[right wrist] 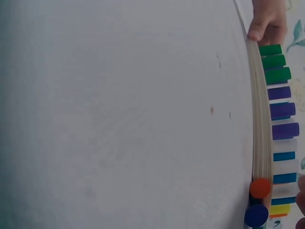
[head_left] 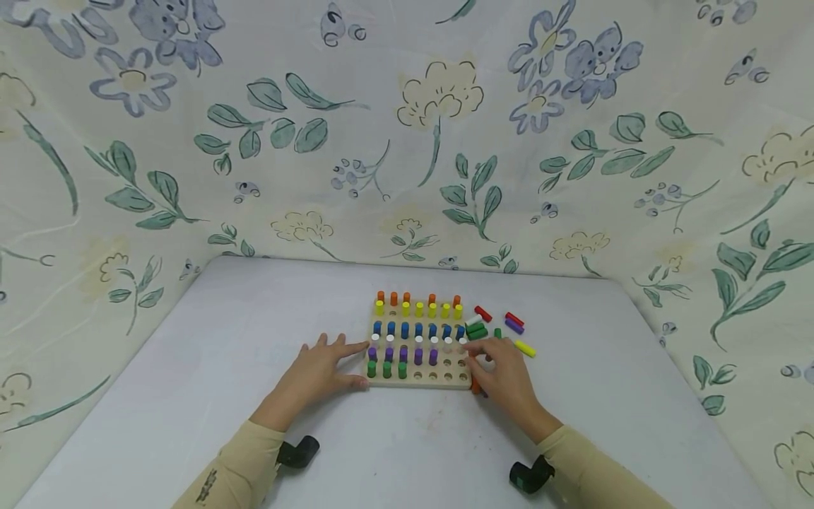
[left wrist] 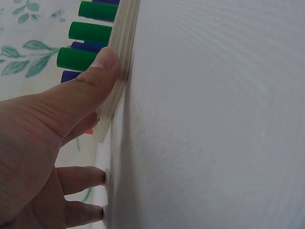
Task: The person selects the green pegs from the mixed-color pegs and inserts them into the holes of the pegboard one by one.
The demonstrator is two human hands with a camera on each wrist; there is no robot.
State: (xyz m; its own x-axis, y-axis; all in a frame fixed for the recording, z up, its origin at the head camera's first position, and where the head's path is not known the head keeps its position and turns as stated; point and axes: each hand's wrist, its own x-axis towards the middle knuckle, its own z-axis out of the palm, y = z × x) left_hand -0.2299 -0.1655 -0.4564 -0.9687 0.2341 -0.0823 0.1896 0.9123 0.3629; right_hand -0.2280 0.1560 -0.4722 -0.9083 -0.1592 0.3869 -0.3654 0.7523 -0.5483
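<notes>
A wooden pegboard (head_left: pixel 439 383) carries rows of coloured pegs: orange at the back, then yellow, blue, white, purple and green. My left hand (head_left: pixel 321 367) has its fingers spread beside the board's left side. Its thumb (left wrist: pixel 106 59) presses the front left corner, near a green peg (left wrist: pixel 77 59), and its index fingertip touches the left edge. At the right edge, my right hand (head_left: pixel 505 371) pinches a white peg (head_left: pixel 463 344) at the end of the white row. In the right wrist view only its fingertips (right wrist: pixel 301 195) show, near the white pegs (right wrist: pixel 285 167).
Loose pegs lie right of the board: red (head_left: pixel 483 312), green (head_left: pixel 476 332), purple (head_left: pixel 514 326) and yellow (head_left: pixel 525 348). An orange peg (right wrist: pixel 259 188) and a blue one (right wrist: pixel 256 215) lie by the board's right side. A flowered cloth (head_left: pixel 407 177) hangs behind the white table (head_left: pixel 273 297).
</notes>
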